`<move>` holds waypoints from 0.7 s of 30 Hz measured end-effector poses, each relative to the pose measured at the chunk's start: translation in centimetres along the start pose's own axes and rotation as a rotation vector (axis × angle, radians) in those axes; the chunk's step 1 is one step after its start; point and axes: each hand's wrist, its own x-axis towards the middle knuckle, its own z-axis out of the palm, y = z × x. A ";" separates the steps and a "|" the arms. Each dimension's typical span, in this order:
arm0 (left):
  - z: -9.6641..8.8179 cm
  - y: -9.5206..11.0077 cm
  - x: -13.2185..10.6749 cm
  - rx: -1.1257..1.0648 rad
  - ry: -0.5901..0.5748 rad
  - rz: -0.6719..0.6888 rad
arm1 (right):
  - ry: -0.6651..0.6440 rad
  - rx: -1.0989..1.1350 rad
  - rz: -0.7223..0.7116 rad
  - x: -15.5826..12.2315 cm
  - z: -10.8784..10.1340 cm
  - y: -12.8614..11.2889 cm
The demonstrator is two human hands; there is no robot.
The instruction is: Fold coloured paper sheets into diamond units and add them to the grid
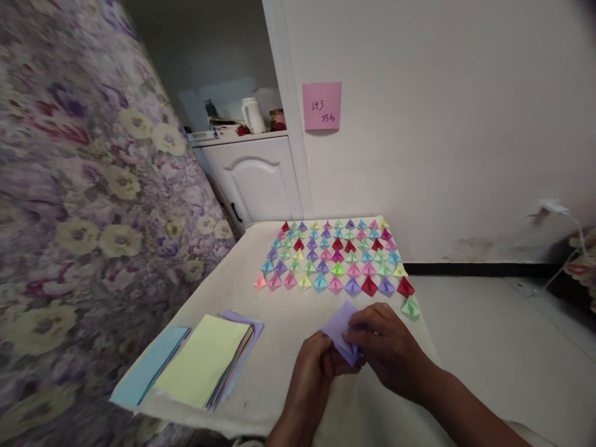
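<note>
A partly folded sheet of purple paper point(339, 324) is held between both hands above the near part of the table. My left hand point(319, 360) grips it from below and the left, with the thumb on its lower left edge. The fingers of my right hand point(384, 338) pinch its right side, hiding part of the folds. Beyond the hands, several rows of small folded paper pieces point(338, 269) in many colours cover the far part of the table. One green folded piece point(411, 308) sits at the right edge, nearest my right hand.
On the table's left lie a stack of coloured paper topped by a yellow sheet point(205, 357) and a blue stack point(151, 365). A floral curtain point(102, 186) hangs at the left. A wall with a pink note point(321, 106) and a white cabinet point(261, 180) stand behind.
</note>
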 end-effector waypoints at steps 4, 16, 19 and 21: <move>-0.3 0.0 0.1 -0.101 0.025 -0.059 | -0.057 -0.027 0.016 0.2 -0.3 -0.5; -0.8 0.3 0.6 -0.136 0.052 -0.055 | -0.087 -0.044 0.052 0.1 0.2 -1.4; -0.8 0.0 0.6 -0.061 0.076 -0.018 | 0.013 0.097 0.086 -0.2 0.3 -1.3; -0.7 -0.1 0.6 0.004 0.110 0.017 | 0.152 0.218 0.216 -0.2 0.4 -0.9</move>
